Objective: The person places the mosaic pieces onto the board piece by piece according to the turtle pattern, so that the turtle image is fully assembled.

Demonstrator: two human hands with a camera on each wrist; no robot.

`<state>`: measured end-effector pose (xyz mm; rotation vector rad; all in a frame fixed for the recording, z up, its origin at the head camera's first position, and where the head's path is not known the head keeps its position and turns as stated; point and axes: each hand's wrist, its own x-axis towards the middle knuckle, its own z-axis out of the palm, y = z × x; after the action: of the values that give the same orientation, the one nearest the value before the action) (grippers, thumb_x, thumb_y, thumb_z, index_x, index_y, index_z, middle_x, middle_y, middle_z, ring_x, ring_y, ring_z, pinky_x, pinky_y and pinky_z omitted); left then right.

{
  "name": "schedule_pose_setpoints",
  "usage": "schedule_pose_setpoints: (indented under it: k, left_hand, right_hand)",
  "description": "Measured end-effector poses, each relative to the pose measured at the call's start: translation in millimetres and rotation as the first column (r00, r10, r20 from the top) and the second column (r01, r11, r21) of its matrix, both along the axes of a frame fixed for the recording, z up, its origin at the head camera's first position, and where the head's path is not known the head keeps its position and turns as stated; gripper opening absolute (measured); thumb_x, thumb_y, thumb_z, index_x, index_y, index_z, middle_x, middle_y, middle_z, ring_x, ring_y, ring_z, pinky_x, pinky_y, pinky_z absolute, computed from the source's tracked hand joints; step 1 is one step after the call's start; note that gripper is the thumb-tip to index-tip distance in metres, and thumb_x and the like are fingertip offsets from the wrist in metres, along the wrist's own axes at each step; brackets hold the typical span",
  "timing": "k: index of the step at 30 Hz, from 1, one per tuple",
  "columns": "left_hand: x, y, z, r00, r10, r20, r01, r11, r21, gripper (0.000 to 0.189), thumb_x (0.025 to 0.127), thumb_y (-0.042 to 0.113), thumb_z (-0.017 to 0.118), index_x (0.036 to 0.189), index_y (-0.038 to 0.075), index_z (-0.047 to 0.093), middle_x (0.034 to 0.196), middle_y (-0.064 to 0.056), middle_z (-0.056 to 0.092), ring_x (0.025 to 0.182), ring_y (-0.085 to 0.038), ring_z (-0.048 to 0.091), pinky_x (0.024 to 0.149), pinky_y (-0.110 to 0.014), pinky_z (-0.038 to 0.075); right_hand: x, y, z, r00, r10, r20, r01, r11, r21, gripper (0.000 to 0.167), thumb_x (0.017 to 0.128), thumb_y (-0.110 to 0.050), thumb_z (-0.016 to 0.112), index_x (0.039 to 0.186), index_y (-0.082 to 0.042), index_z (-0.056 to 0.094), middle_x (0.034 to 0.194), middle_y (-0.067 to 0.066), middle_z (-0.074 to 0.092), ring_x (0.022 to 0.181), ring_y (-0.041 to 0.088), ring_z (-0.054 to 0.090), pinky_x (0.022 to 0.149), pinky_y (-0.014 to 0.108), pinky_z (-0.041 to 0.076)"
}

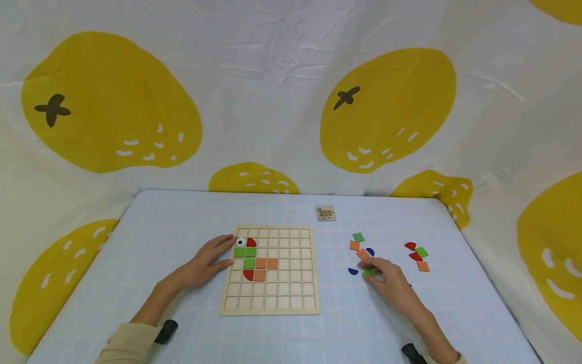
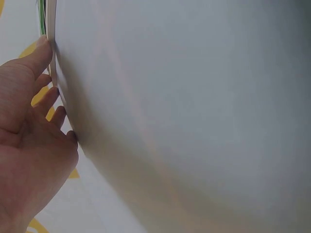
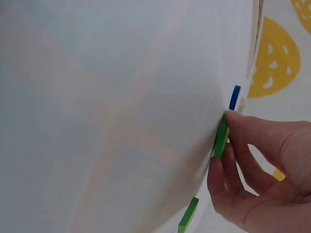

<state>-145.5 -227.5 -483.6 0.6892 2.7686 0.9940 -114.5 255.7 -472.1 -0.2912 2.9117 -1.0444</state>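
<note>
A wooden grid board (image 1: 273,312) lies on the table, with several green, orange and red pieces and a white eye tile (image 1: 241,242) set in its squares. My left hand (image 1: 205,264) rests at the board's left edge, fingers extended; the left wrist view shows the thumb and fingertips against the edge. To the right of the board, my right hand (image 1: 385,281) pinches a green tile (image 3: 222,136) between thumb and fingers, close to the tabletop. The fingers partly cover this tile in the head view. Just left of that hand lies a blue rounded piece (image 1: 352,271).
Beyond the right hand are orange tiles (image 1: 354,245), a green tile (image 1: 358,237) and another blue piece (image 1: 370,251). Farther right lie red quarter-rounds (image 1: 416,257), a green tile (image 1: 422,252) and an orange tile (image 1: 423,266). A small picture card (image 1: 326,213) lies behind the board.
</note>
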Motion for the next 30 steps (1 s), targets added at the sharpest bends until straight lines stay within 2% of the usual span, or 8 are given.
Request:
schedule_pose_setpoints:
  k: [8,11,18,30]
  left_hand:
    - [-1.5,-2.3,-5.1,1.0,-0.002,0.017,0.002,1.0,0.009,0.062,0.103,0.02,0.065,0.156,-0.001,0.04,0.16,-0.024,0.034,0.147,-0.048,0.026,0.116,-0.068,0.023]
    - [-1.9,-3.1,-6.1,1.0,-0.002,0.019,0.002,1.0,0.011,0.062,0.103,0.02,0.065,0.156,-0.001,0.04,0.16,-0.025,0.034,0.147,-0.049,0.026,0.116,-0.068,0.023]
    - [-2.9,-3.7,-6.6,1.0,-0.001,0.023,0.001,1.0,0.006,0.063,0.103,0.021,0.065,0.157,0.0,0.039,0.161,-0.023,0.033,0.148,-0.048,0.025,0.117,-0.067,0.023]
    - [-2.4,-3.3,-6.0,0.999,0.004,0.041,-0.004,1.0,0.011,0.063,0.103,0.022,0.064,0.157,0.001,0.039,0.162,-0.023,0.032,0.149,-0.048,0.025,0.117,-0.067,0.022]
  right_hand:
    - [-1.3,-2.6,1.5,0.998,-0.004,-0.058,0.002,0.999,-0.045,0.027,0.085,0.005,0.081,0.108,-0.009,0.075,0.103,0.0,0.07,0.095,0.019,0.066,0.084,0.026,0.058]
    - [-2.9,-5.9,3.8,0.998,-0.004,-0.067,-0.001,0.997,-0.072,0.025,0.085,0.004,0.081,0.104,-0.01,0.075,0.1,-0.001,0.071,0.091,0.017,0.066,0.081,0.023,0.058]
    - [-10.0,-19.1,5.1,0.996,0.031,-0.081,-0.039,0.995,-0.093,0.021,0.084,0.001,0.083,0.099,-0.011,0.075,0.093,-0.004,0.07,0.086,0.014,0.063,0.076,0.023,0.058]
    - [-22.1,-51.2,7.8,0.991,0.092,-0.1,-0.106,0.983,-0.147,0.017,0.087,-0.001,0.081,0.1,-0.01,0.075,0.095,-0.004,0.072,0.086,0.015,0.066,0.077,0.026,0.06]
